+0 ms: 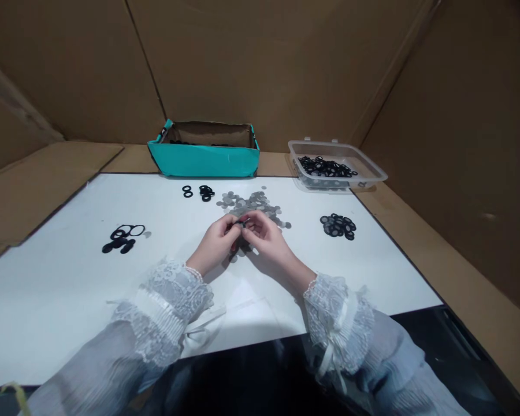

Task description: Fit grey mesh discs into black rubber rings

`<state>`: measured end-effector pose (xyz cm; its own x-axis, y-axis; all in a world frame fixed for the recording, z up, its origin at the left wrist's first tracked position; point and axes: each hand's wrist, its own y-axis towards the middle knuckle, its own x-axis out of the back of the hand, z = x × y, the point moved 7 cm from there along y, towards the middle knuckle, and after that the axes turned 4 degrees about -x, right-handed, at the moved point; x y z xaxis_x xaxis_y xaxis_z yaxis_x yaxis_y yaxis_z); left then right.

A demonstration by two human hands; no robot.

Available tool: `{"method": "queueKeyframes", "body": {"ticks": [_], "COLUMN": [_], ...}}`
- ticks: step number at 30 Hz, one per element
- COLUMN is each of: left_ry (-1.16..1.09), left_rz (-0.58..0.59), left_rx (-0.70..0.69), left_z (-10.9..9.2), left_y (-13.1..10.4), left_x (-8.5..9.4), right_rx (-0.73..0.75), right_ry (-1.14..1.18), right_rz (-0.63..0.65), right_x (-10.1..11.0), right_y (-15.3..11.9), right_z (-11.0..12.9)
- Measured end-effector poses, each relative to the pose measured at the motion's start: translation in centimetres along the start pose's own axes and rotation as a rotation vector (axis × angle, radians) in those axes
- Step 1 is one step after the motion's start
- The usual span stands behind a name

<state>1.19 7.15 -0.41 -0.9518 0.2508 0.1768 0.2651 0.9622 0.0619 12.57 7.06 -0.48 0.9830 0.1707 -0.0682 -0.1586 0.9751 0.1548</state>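
My left hand (pixel 222 237) and my right hand (pixel 262 232) meet over the middle of the white board, thumbs close together. Both pinch one small black ring (pixel 241 223) between their fingertips; most of it is hidden by the fingers. Below and behind the hands spreads a loose heap of small grey discs (pixel 253 202). A few darker pieces show under the fingers, too covered to make out.
Black rings (pixel 205 193) lie behind, left of the discs. Black rings and pieces (pixel 123 240) lie left; black rings with grey centres (pixel 338 226) lie right. A turquoise box (pixel 203 160) and a clear plastic tray (pixel 368 167) stand at the back, before cardboard walls (pixel 260 69).
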Motion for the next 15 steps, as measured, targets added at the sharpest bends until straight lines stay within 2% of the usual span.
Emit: {"method": "queueKeyframes", "body": {"ticks": [5,9,15], "left_ry": [0.034,0.009,0.010], "left_rz": [0.097,0.030,0.091], "left_rx": [0.005,0.004,0.031], "left_z": [0.04,0.11,0.12], "left_y": [-0.20,-0.24,-0.29], "left_x": [-0.75,-0.34,-0.83], "right_rx": [-0.103,-0.100,-0.130], "right_ry": [-0.026,0.043,-0.031], "right_rz": [0.170,0.131,0.177], "right_x": [-0.31,0.06,-0.32], "right_y": [0.20,0.22,0.15], "right_z": [-0.70,-0.80,-0.91]}}
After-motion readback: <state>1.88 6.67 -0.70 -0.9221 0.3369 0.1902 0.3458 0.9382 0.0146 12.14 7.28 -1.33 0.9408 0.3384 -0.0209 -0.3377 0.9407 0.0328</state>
